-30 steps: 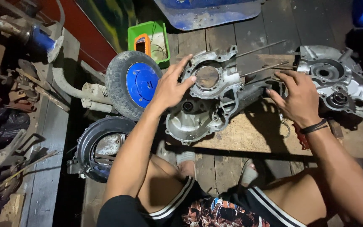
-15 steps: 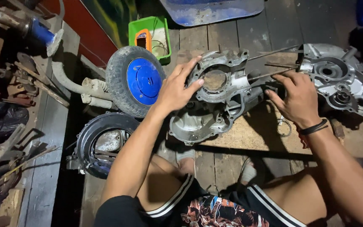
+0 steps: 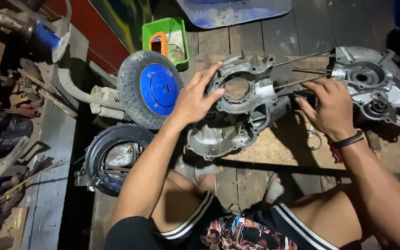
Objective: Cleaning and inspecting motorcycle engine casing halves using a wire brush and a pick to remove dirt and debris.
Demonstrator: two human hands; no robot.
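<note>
A grey metal engine case (image 3: pixel 237 115) rests tilted on a wooden board (image 3: pixel 283 148) on the plank floor in front of me. My left hand (image 3: pixel 195 99) lies against the case's left rim, fingers spread over its round opening. My right hand (image 3: pixel 329 109) grips the case's right end, where several long thin studs (image 3: pixel 302 58) stick out. A black band circles the right wrist. A second grey case half (image 3: pixel 376 88) lies just right of that hand.
A small tyre on a blue rim (image 3: pixel 151 90) stands left of the case, with a black round cover (image 3: pixel 109 157) below it. A green tray (image 3: pixel 167 39) sits behind. Tools and scrap (image 3: pixel 19 92) crowd the left bench. A metal ring (image 3: pixel 315 139) lies on the board.
The engine case has lifted and tilted further up at its left end. My left hand has shifted along its rim, and my right hand has closed tighter on the right end.
</note>
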